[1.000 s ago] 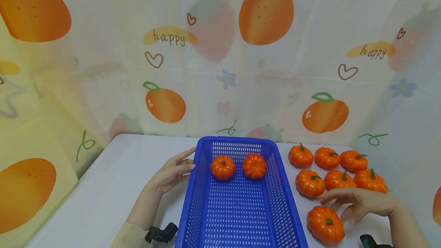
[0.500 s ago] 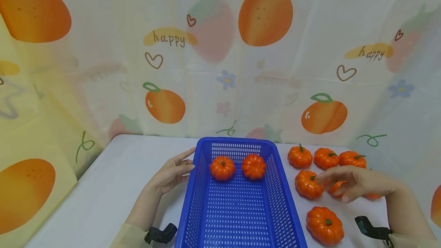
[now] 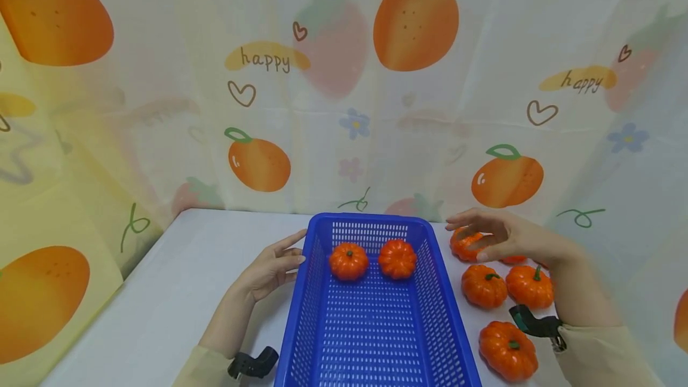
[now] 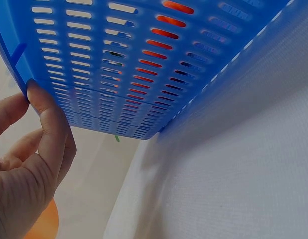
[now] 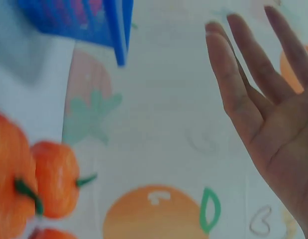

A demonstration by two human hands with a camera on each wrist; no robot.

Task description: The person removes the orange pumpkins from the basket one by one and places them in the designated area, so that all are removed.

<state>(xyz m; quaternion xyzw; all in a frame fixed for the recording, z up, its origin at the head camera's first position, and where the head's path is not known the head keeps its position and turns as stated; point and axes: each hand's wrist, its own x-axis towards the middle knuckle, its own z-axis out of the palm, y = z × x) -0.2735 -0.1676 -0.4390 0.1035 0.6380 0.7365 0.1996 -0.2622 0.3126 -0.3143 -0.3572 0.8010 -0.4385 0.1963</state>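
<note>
A blue plastic basket (image 3: pixel 376 327) stands mid-table with two small orange pumpkins, the left one (image 3: pixel 349 261) and the right one (image 3: pixel 397 259), lying at its far end. At the basket's left rim my left hand (image 3: pixel 274 270) pinches the edge; the left wrist view shows the fingertips (image 4: pixel 32 89) meeting the rim. My right hand (image 3: pixel 500 235) holds nothing and hovers over the back row of pumpkins, partly covering one pumpkin (image 3: pixel 464 246). Its fingers are loosely spread in the right wrist view, apart from the pumpkins (image 5: pixel 54 179).
Right of the basket sit more pumpkins: two in the middle row (image 3: pixel 484 286) and one nearer (image 3: pixel 508 351); others are partly hidden behind my right arm. A fruit-print cloth (image 3: pixel 344 106) hangs behind the white table (image 3: pixel 177 291).
My right hand has moved away from the near pumpkin, up and leftward over the rows to the back. My left hand, the basket and the pumpkins look unmoved.
</note>
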